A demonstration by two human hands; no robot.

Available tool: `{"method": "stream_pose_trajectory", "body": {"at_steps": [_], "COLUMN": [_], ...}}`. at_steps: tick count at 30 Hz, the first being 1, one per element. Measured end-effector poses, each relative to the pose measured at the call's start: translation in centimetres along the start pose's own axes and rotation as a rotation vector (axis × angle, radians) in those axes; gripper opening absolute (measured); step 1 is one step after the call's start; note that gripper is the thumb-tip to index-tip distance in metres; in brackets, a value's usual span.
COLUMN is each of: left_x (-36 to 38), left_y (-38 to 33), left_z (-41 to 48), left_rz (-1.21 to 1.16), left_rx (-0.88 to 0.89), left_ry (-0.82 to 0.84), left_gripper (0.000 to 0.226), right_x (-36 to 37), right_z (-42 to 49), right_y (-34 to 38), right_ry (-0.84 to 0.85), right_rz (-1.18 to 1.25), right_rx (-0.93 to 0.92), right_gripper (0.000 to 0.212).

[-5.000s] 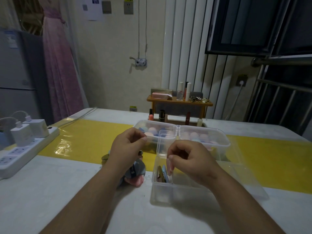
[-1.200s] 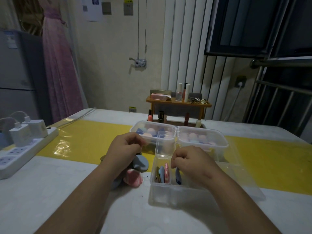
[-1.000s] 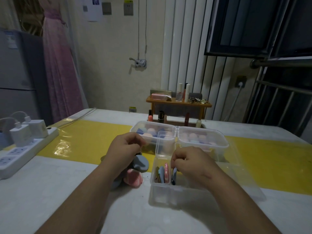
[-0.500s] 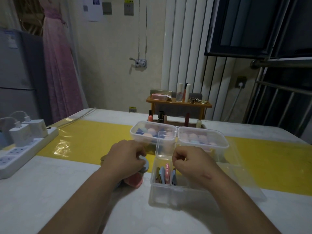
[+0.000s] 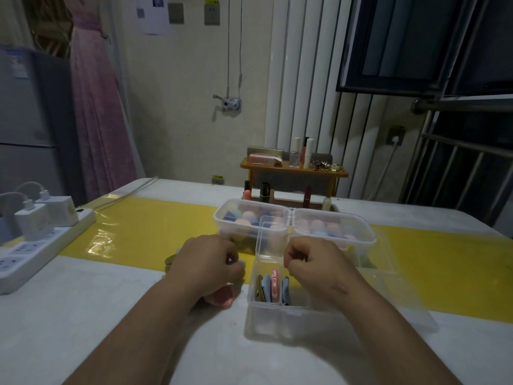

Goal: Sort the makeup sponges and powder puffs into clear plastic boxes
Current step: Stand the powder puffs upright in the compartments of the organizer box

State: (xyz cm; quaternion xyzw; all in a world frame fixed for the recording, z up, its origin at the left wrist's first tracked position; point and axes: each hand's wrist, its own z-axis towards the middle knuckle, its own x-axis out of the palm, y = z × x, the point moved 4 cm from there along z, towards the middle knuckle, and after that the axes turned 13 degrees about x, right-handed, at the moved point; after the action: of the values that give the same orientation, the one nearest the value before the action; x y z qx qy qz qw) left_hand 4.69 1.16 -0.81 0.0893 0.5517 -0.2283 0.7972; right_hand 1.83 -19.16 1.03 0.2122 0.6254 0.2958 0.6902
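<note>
A small clear box (image 5: 273,315) stands in front of me with its lid (image 5: 270,236) raised. Several flat powder puffs (image 5: 273,282) stand on edge in its left compartment: olive, blue, pink and dark blue. My right hand (image 5: 313,263) hovers just above that box with its fingers curled and nothing in them. My left hand (image 5: 206,265) lies curled over a small pile of puffs to the left of the box. Only a pink puff (image 5: 222,297) shows under it; the grey puff it gripped is mostly hidden. Behind stand two larger clear boxes (image 5: 222,218) (image 5: 369,240) with makeup sponges.
A white power strip (image 5: 36,245) with plugged chargers lies at the left table edge. A yellow mat (image 5: 138,234) crosses the table. A wooden shelf (image 5: 294,169) with cosmetics stands at the back. A flat clear lid (image 5: 397,290) lies to the right of the small box.
My right hand has set a pink and a dark blue puff into the small box and drawn its fingers up. My left hand has sunk with the grey puff onto the pile.
</note>
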Motion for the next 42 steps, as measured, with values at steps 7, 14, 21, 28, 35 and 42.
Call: {"method": "stream_pose_trajectory", "body": {"at_steps": [7, 14, 21, 28, 35, 42], "left_x": [-1.5, -2.2, -1.6, -1.4, -1.3, -1.2], "left_y": [-0.1, 0.0, -0.3, -0.8, -2.1, -2.6], "left_z": [0.0, -0.4, -0.7, -0.3, 0.0, 0.2], "left_rz": [-0.097, -0.365, -0.913, -1.012, -1.070, -1.048], "left_rx": [-0.037, -0.109, -0.243, -0.262, -0.212, -0.110], "left_ry": [-0.215, -0.466, -0.578, -0.532, -0.514, -0.470], "left_gripper": [0.021, 0.017, 0.017, 0.016, 0.013, 0.014], "right_x": [-0.5, -0.5, -0.5, -0.6, -0.5, -0.5], "right_z": [0.0, -0.1, -0.2, -0.3, -0.4, -0.4], "right_y": [0.1, 0.3, 0.5, 0.7, 0.8, 0.9], "right_ry": [-0.075, -0.096, -0.118, -0.092, -0.057, -0.057], "right_rz": [0.074, 0.110, 0.124, 0.133, 0.174, 0.214], "right_rx": [-0.011, -0.047, -0.058, -0.063, -0.067, -0.132], "right_gripper": [0.023, 0.019, 0.022, 0.035, 0.043, 0.041]}}
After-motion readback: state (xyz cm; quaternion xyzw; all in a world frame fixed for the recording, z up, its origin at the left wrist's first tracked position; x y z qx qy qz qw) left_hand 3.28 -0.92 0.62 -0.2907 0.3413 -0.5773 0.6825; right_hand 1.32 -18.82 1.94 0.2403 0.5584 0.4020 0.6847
